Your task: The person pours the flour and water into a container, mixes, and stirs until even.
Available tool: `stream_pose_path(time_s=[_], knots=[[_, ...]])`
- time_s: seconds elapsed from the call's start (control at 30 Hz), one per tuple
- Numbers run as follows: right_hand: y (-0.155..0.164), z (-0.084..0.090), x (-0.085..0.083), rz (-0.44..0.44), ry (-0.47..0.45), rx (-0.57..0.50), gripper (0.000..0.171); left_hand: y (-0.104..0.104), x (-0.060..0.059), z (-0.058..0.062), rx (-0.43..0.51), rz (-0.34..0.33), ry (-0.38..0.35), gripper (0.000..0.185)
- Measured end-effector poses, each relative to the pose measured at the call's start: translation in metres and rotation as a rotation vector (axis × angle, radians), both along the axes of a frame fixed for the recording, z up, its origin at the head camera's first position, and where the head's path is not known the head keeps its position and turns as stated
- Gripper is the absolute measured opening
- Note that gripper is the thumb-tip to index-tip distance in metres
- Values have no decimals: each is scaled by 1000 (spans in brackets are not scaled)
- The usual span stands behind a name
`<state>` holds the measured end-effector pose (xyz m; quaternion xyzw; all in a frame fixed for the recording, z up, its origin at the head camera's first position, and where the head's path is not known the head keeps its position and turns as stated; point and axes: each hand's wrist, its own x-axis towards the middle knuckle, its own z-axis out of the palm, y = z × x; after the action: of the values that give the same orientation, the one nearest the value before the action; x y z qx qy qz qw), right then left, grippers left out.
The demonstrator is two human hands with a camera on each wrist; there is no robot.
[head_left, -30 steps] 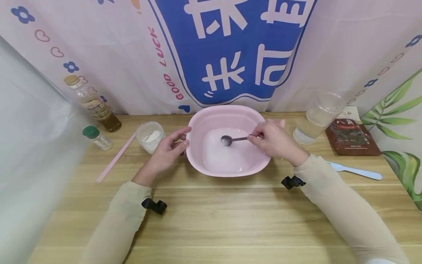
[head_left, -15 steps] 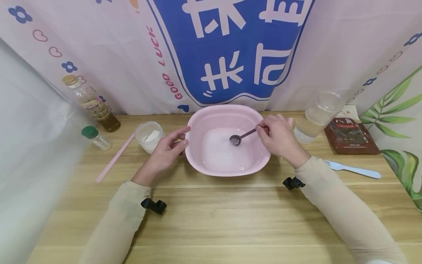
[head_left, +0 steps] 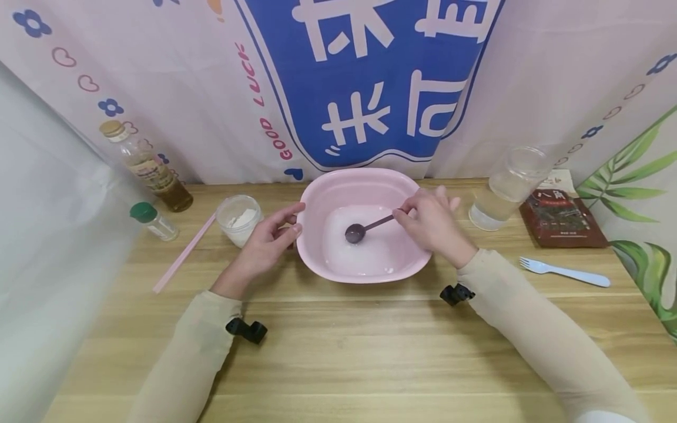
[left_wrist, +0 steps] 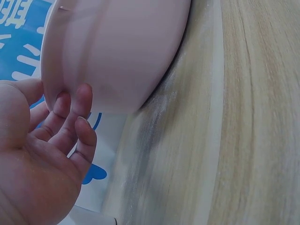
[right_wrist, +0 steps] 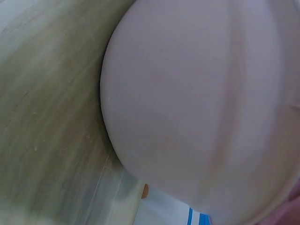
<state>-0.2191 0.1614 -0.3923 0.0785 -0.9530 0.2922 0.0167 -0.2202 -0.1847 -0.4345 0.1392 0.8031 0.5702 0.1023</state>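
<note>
Head view: pink basin (head_left: 365,187) sits on the wood-grain table (head_left: 338,352), directly in front of the person, with whitish, cloudy contents (head_left: 365,255) across its floor. Left hand (head_left: 264,242) grips the basin's left rim; the left wrist view agrees, showing finger pads against the outer wall. Right hand (head_left: 432,220) pinches the handle of a dark spoon (head_left: 356,233) above the right side of the basin. Spoon tilted, its bowl low over the contents — depth of any dip cannot be told. Right wrist view: mostly the basin's outer wall, hand barely in frame, so grip read from the head view alone.

Left of the basin: open jar (head_left: 226,229) of white powder, just beside the left hand; then a pink stick (head_left: 182,254), green-capped shaker (head_left: 158,225) and bottle (head_left: 153,173) of amber liquid. Right — clear container (head_left: 492,205) holding liquid, reddish-brown packet (head_left: 566,220), pale blue fork (head_left: 573,274).
</note>
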Motion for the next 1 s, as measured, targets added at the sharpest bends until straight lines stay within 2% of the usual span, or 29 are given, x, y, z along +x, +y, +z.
stream_pose_path(time_s=[0.23,0.4,0.6,0.8,0.93,1.0], knots=[[10,5,-4,-58,-5,56,26,-1,0,-2,3,-1,1,50],[20,12,-4,-27,-62,16,23,-1,-1,-1,15,-3,1,50],[8,9,-4,14,-131,-10,24,-1,0,-1,12,-3,3,50],[-2,4,-6,-9,-88,-34,25,0,0,-2,12,-3,3,50],[7,3,-8,-32,-31,-32,23,0,0,-2,7,0,0,50],[14,5,-9,-29,-30,-20,23,0,-1,-1,4,0,-1,50]])
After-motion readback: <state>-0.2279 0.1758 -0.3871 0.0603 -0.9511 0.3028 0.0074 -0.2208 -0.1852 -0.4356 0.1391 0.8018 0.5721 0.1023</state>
